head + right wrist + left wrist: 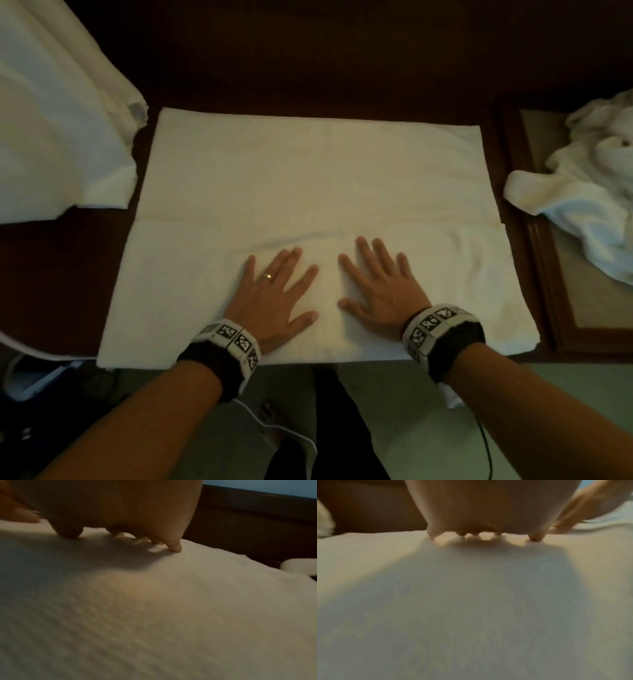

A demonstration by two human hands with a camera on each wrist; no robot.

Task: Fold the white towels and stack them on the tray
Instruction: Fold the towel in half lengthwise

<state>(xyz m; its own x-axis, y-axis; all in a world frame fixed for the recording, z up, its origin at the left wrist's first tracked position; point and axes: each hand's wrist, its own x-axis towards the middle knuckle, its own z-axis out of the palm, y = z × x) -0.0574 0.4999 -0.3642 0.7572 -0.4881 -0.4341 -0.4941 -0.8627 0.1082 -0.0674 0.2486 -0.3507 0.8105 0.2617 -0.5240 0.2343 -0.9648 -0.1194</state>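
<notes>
Towel (308, 192) is under both palms right now: left hand (274, 298) and right hand (380, 287) lie flat side by side on its near part, fingers spread, pressing, gripping nothing. Looks soft and floppy, so I'd guess you'd take it by the corners or a side edge for the next fold. It's plain white, spread on the dark table (65, 274), one fold line across it. More crumpled white towels (596, 192) sit on the tray (548, 308) to the right.
</notes>
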